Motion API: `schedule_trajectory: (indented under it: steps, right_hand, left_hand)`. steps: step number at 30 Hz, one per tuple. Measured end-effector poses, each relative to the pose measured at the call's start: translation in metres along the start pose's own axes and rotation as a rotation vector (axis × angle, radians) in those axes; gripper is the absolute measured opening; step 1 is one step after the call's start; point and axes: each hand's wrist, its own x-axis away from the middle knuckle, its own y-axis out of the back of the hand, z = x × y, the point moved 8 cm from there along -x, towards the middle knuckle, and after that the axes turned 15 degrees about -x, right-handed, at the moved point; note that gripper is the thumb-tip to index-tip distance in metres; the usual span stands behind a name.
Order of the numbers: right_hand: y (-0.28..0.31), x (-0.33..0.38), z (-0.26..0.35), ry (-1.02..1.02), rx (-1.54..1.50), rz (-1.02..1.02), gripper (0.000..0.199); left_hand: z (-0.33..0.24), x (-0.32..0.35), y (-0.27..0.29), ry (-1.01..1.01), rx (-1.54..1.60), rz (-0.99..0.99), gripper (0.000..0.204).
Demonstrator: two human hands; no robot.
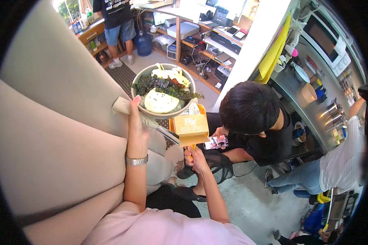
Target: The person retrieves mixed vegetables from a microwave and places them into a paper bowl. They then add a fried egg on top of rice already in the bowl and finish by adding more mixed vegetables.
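Observation:
My left hand (137, 122), with a metal watch on its wrist, is closed on a pale bowl (161, 115), thumb at the rim. The bowl holds white food with dark specks, dark seaweed strips and a pale, sauced topping. Under it, a beige napkin (121, 106) and metal cutlery (166, 132) stick out beside the hand; how they are held is hidden. Just right of and below the bowl is a yellow paper carton (192, 124) with printing. My right hand (197, 160) is closed around a narrow yellow part beneath this carton.
A seated person in black (255, 110) holds a phone (216, 142) close to my right hand. Tall beige cushioned panels (61, 151) rise at my left. Shelves with printers (183, 30) stand ahead; a steel counter (329, 102) runs along the right, with another person (339, 167) there.

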Motion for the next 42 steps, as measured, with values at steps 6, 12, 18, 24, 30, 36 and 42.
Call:
schedule_trajectory:
  steps: [6,12,18,24,30,36,42]
  right_hand:
    - [-0.004,-0.001,-0.005,0.026,0.008,0.035,0.019]
    - [0.000,0.000,-0.011,0.051,-0.066,0.059,0.012]
    - [0.002,0.002,0.002,0.067,-0.036,0.035,0.013]
    - [-0.001,0.000,0.027,0.081,0.020,-0.019,0.013]
    - [-0.001,-0.008,0.047,0.098,0.028,0.096,0.016]
    - [0.011,-0.025,0.067,0.034,0.046,0.084,0.014]
    - [0.021,-0.060,0.096,0.004,0.047,0.043,0.019]
  left_hand:
    - [-0.009,-0.035,0.002,-0.046,0.059,0.035,0.042]
    - [-0.015,-0.052,0.008,-0.116,0.095,0.104,0.040]
    - [-0.007,-0.057,0.020,-0.054,0.148,0.050,0.041]
    - [0.000,-0.064,0.036,-0.084,0.120,-0.015,0.039]
    - [0.000,-0.072,0.040,-0.116,0.080,-0.005,0.042]
    - [0.005,-0.081,0.053,-0.062,0.090,-0.035,0.055]
    - [0.018,-0.102,0.074,-0.045,0.136,-0.122,0.049]
